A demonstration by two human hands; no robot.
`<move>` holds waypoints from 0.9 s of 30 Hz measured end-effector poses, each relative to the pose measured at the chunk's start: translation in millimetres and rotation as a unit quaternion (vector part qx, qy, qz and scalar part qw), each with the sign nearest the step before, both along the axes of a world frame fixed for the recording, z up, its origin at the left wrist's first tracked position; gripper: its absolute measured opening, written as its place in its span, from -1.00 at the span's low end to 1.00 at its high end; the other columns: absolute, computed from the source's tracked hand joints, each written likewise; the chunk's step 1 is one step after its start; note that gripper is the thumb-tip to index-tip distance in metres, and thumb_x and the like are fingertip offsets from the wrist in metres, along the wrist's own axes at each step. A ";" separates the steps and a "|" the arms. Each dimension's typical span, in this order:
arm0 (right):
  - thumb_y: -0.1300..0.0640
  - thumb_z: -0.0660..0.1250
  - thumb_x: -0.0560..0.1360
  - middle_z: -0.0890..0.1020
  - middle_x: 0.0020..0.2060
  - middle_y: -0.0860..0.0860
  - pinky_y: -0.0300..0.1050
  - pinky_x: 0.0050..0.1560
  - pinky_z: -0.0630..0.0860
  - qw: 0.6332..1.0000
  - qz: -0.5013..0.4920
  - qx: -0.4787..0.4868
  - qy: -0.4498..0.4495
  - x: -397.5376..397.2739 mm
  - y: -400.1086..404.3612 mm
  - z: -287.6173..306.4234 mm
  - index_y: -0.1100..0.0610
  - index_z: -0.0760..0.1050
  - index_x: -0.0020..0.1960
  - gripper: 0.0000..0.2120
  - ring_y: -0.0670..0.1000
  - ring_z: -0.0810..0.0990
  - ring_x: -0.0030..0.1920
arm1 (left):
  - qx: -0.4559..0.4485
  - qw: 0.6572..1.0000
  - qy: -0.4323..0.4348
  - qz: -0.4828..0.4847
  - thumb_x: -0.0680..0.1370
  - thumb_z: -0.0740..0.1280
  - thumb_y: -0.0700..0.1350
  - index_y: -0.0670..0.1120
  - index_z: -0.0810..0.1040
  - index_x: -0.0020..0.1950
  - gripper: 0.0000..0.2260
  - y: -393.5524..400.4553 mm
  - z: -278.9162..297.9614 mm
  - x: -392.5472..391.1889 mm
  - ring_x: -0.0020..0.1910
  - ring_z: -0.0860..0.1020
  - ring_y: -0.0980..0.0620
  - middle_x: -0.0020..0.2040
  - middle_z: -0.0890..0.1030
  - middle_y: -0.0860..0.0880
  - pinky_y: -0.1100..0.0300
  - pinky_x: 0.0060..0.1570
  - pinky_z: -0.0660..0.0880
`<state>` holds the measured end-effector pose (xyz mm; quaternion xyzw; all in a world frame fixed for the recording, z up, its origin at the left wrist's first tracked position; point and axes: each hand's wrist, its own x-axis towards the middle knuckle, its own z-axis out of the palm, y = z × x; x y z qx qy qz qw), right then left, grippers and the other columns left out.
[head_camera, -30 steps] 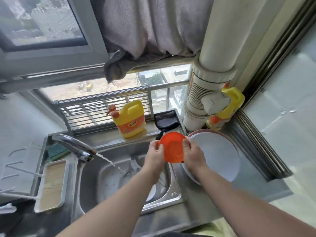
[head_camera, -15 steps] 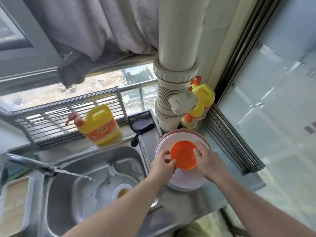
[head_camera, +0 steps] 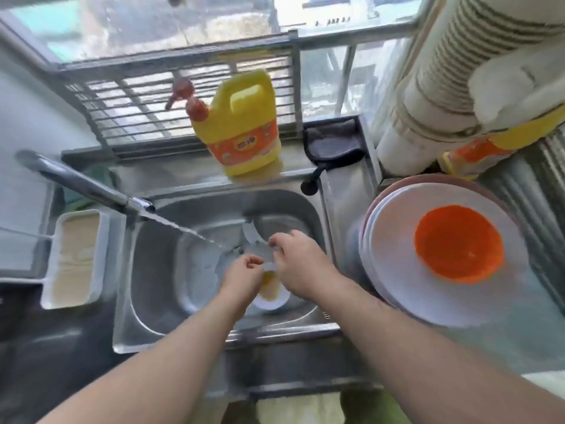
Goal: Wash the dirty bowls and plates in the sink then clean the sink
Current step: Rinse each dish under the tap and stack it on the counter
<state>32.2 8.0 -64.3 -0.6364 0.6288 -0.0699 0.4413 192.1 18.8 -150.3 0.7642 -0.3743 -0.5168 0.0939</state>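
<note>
White rectangular plastic tray (head_camera: 75, 261), at 9 o'clock: shallow, rounded corners, pale tan matte surface inside; sits on the counter just left of the sink.

Chrome tubular faucet (head_camera: 82, 182), at 10 o'clock: smooth, reflective, angled down toward the basin, with a thin stream of water running from its tip.

Stainless steel sink (head_camera: 153, 286), centre: brushed metal, rounded rectangular basin, wet floor.

Yellow plastic detergent jug (head_camera: 244, 123) with red pump and orange label, at 12 o'clock: squared body, moulded handle, upright on the steel ledge behind the sink.

Left hand (head_camera: 244, 276), centre, inside the basin: fingers curled in narrowly; it seems to pinch the rim of a small white round bowl (head_camera: 272, 296) with yellowish residue, though blur leaves the grip uncertain.

Right hand (head_camera: 301, 264), just right of the left: fingers bent downward over the same bowl and a white dish piece (head_camera: 252, 235) behind it; whether it grips anything I cannot tell.

Dark grey cloth (head_camera: 333, 142), at 1 o'clock: soft, folded, draped over the sink's back corner.

White ribbed pipe (head_camera: 443, 87), at 2 o'clock: vertical, corrugated plastic.

Stack of white round plates (head_camera: 397, 270), at 3 o'clock: glossy, on the counter right of the sink, carrying an orange round plastic bowl (head_camera: 458, 243), open side up.
</note>
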 end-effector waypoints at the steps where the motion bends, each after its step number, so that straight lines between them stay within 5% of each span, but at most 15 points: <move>1: 0.14 0.18 0.65 0.49 0.27 0.09 -0.01 0.28 0.47 0.999 0.022 0.031 0.023 13.5 -3.1 -19.3 0.03 0.45 0.46 -0.61 0.15 0.52 0.29 | 0.020 1.000 -0.012 -0.016 0.47 0.37 -0.01 0.08 0.60 0.05 -0.83 -0.1 -8.2 8.8 -0.10 0.61 -0.09 0.00 0.70 -0.06 0.05 -0.12 0.55; 5: 0.23 0.14 0.64 0.48 0.29 0.21 0.03 0.20 0.48 0.978 0.089 0.115 0.148 43.3 -11.4 -86.4 0.13 0.38 0.45 -0.61 0.22 0.53 0.28 | 0.081 0.980 -0.109 -0.146 0.61 0.31 0.18 0.00 0.37 0.27 -0.64 -1.3 -41.6 36.7 0.08 0.60 -0.25 0.13 0.58 -0.16 -0.05 0.13 0.58; 9: 0.29 0.17 0.63 0.57 0.20 0.22 0.03 -0.03 0.50 0.953 0.110 0.159 0.232 45.6 -11.1 -136.9 0.16 0.39 0.39 -0.67 0.25 0.62 0.14 | 0.138 0.954 -0.118 -0.237 0.63 0.30 -0.03 -0.03 0.36 0.23 -0.77 -3.2 -60.9 45.2 -0.02 0.66 -0.24 0.06 0.57 -0.20 -0.14 -0.03 0.69; 12: 0.32 0.17 0.62 0.60 0.15 0.23 0.02 -0.09 0.48 0.948 0.123 0.146 0.253 44.9 -8.4 -150.2 0.18 0.39 0.33 -0.71 0.25 0.61 0.03 | 0.090 0.943 -0.136 -0.288 0.63 0.30 -0.07 -0.03 0.39 0.20 -0.82 -4.2 -70.7 50.2 -0.06 0.63 -0.20 0.02 0.55 -0.15 -0.15 -0.01 0.68; 16: 0.35 0.28 0.56 0.60 0.18 0.24 0.01 -0.09 0.45 0.936 0.172 0.173 0.254 50.5 -12.6 -144.6 0.20 0.34 0.35 -0.62 0.27 0.62 0.14 | 0.045 0.956 -0.127 -0.261 0.58 0.25 -0.16 -0.02 0.36 0.12 -0.85 -1.4 -68.3 56.4 -0.14 0.60 -0.21 -0.07 0.53 -0.14 -0.17 -0.09 0.67; 20: 0.37 0.55 0.37 0.61 0.21 0.18 0.04 -0.02 0.60 0.939 0.174 0.184 0.234 57.7 -24.3 -138.5 0.08 0.24 0.53 -0.16 0.24 0.62 0.14 | -0.013 0.962 -0.139 -0.233 0.57 0.21 -0.27 -0.02 0.38 0.17 -0.77 -6.9 -62.1 58.2 -0.15 0.58 -0.19 -0.03 0.56 -0.15 -0.11 -0.13 0.65; 23: 0.35 0.26 0.51 0.57 0.06 0.16 0.02 -0.09 0.60 0.955 0.115 0.170 0.214 60.5 -28.0 -130.2 -0.10 0.15 0.59 -0.26 0.22 0.60 -0.03 | -0.030 0.969 -0.113 -0.216 0.59 0.17 -0.26 0.06 0.45 0.34 -0.63 -12.2 -54.6 58.8 -0.01 0.58 -0.19 0.07 0.57 -0.10 0.03 -0.12 0.55; 27: 0.15 0.14 0.59 0.50 0.29 0.12 0.08 0.18 0.55 0.975 0.061 0.122 0.177 58.4 -36.1 -121.2 -0.22 0.25 0.57 -0.42 0.23 0.54 0.25 | -0.016 0.991 0.034 -0.130 0.55 0.19 -0.18 0.27 0.49 0.41 -0.49 -14.7 -43.4 67.9 -0.11 0.65 -0.11 0.08 0.66 -0.05 0.07 -0.20 0.64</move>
